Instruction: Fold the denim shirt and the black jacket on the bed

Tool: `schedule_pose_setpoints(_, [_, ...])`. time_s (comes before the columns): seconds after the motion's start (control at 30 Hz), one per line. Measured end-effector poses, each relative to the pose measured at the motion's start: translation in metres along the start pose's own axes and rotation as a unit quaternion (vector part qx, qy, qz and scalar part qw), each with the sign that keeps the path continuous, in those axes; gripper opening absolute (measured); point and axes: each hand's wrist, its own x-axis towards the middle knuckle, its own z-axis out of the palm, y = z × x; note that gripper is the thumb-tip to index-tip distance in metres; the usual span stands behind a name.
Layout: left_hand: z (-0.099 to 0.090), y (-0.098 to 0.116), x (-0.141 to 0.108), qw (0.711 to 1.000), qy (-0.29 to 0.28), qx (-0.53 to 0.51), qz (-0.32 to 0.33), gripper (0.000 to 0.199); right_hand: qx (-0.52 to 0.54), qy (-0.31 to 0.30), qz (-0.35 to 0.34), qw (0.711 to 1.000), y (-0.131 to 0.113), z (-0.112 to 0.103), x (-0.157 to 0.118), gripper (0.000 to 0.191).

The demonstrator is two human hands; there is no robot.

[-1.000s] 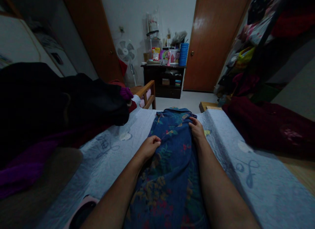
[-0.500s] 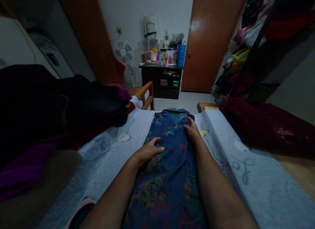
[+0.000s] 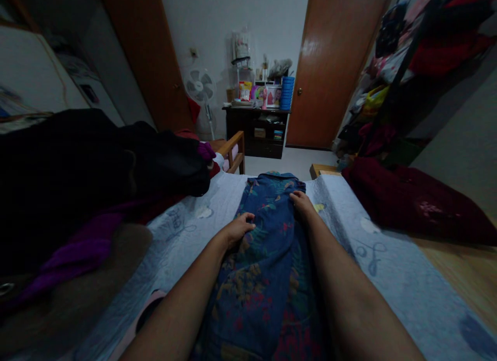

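Note:
A blue shirt [image 3: 267, 236] with a floral print lies lengthwise before me, its collar at the far end and its sides folded in. My left hand [image 3: 238, 230] is at the shirt's left edge, with thumb and fingers curled close together on the fabric. Farther up, at the right edge below the collar, my right hand [image 3: 302, 203] pinches the cloth between thumb and fingers. Both forearms lie along the shirt's sides and partly cover them.
Under the shirt spreads a light-blue patterned bed sheet [image 3: 217, 195]. Dark clothes [image 3: 155, 159] are heaped at left, and a maroon garment [image 3: 411, 200] lies at right. Beyond the bed stand a wooden chair [image 3: 235, 143], a white fan [image 3: 201, 86] and a dark cabinet [image 3: 252, 128].
The fingers of both hands have drawn together on the shirt's edges; before, they were spread apart. The shirt stays in place, while the view has shifted slightly.

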Motion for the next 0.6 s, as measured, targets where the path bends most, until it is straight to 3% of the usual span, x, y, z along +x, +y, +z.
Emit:
schedule_pose_setpoints(0.13, [0.005,-0.006,0.004,0.994,0.095,0.041,0.029,0.032,0.014,-0.03,0.066,0.997,-0.008,-0.001,-0.025,0.023])
schedule_pose_setpoints(0.33, [0.013,0.0,-0.009,0.996,0.084,0.017,0.03,0.02,0.059,-0.076,0.13,0.987,-0.014,-0.006,-0.088,0.017])
schedule_pose_setpoints(0.43, [0.012,0.003,-0.026,0.997,0.063,0.042,0.013,0.027,0.078,-0.104,0.15,0.98,-0.017,-0.013,-0.122,0.016])
schedule_pose_setpoints(0.6, [0.012,0.001,-0.044,0.983,0.111,0.144,0.002,0.024,0.083,-0.16,0.192,0.965,-0.022,-0.016,-0.167,0.02])
